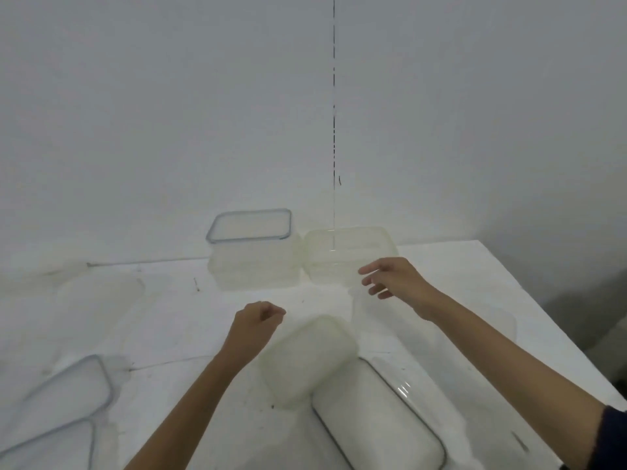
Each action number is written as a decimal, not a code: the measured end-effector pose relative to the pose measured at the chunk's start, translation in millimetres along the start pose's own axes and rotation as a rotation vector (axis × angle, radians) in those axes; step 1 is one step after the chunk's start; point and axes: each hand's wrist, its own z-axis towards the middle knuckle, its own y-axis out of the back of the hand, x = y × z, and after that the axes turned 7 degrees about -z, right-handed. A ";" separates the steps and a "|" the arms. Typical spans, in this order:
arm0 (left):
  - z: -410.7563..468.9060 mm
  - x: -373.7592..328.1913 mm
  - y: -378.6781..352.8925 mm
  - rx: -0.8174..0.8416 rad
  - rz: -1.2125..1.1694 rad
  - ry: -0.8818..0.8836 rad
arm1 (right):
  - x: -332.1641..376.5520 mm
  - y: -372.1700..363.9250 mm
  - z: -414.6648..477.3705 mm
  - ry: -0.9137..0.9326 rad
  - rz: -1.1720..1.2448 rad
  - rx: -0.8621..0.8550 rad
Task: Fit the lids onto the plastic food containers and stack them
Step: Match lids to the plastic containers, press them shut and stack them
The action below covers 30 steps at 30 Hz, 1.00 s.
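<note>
Two containers (252, 262) (342, 262) just beyond hands (258, 320) (397, 279)

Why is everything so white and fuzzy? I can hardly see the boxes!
Head view: flat, pale light makes the clear boxes blend into the white table; the small box in the middle looks hazy, with soft edges; a bright glare streak sits on the big front box; the blue-rimmed box at the back stands out best.

containers (252, 256): cloudy translucent plastic | lid (380, 418): glossy | table (169, 320): matt white
</note>
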 end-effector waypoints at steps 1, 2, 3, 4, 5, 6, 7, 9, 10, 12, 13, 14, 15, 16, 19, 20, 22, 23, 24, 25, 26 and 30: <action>-10.5 4.8 5.2 0.003 -0.032 0.027 | 9.6 -12.1 -8.2 0.012 -0.023 0.074; -22.0 9.7 11.4 -0.001 -0.062 0.052 | 19.8 -26.9 -16.8 0.030 -0.051 0.152; -33.1 13.9 17.8 -0.009 -0.090 0.071 | 29.0 -42.8 -24.6 0.049 -0.080 0.232; -44.3 18.2 25.2 -0.023 -0.120 0.085 | 37.6 -59.8 -31.6 0.068 -0.107 0.312; -54.1 21.5 32.5 -0.037 -0.149 0.097 | 44.6 -76.1 -37.8 0.086 -0.135 0.386; -63.8 25.0 41.6 -0.052 -0.173 0.110 | 51.3 -93.1 -43.9 0.108 -0.165 0.456; -72.8 28.3 51.2 -0.063 -0.194 0.121 | 56.9 -109.4 -49.1 0.135 -0.198 0.522; -91.3 37.4 76.7 -0.106 -0.216 0.136 | 68.9 -144.7 -57.4 0.204 -0.276 0.644; -99.6 41.7 89.7 -0.137 -0.227 0.145 | 74.3 -159.8 -61.2 0.235 -0.316 0.690; -116.8 50.2 118.8 -0.226 -0.260 0.154 | 87.5 -189.4 -67.6 0.282 -0.374 0.753; -125.3 54.4 133.5 -0.275 -0.283 0.150 | 94.6 -203.2 -69.9 0.301 -0.390 0.777; -133.3 58.3 147.2 -0.321 -0.310 0.142 | 101.5 -216.0 -71.7 0.315 -0.397 0.799; -140.7 61.8 160.2 -0.365 -0.339 0.129 | 108.2 -227.9 -73.2 0.322 -0.399 0.817; -147.8 66.5 173.2 -0.412 -0.364 0.116 | 114.8 -240.2 -74.3 0.327 -0.394 0.830; -162.0 79.9 207.3 -0.553 -0.405 0.085 | 131.3 -273.1 -74.7 0.321 -0.343 0.847; -165.5 86.4 219.3 -0.609 -0.426 0.085 | 137.1 -284.9 -74.7 0.311 -0.317 0.855; -170.0 99.1 240.7 -0.745 -0.481 0.103 | 147.3 -304.6 -72.4 0.282 -0.240 0.858; -172.0 105.8 251.2 -0.833 -0.509 0.112 | 152.3 -314.9 -70.4 0.265 -0.196 0.846; -173.3 113.4 260.6 -0.938 -0.534 0.122 | 157.5 -324.6 -68.0 0.247 -0.153 0.818; -174.4 121.0 269.2 -1.056 -0.554 0.141 | 162.5 -334.7 -64.6 0.232 -0.113 0.773; -175.5 129.5 276.6 -1.177 -0.573 0.177 | 167.3 -346.6 -60.2 0.217 -0.075 0.715; -176.7 155.1 291.3 -1.384 -0.825 0.437 | 188.1 -399.2 -30.3 0.187 0.005 0.465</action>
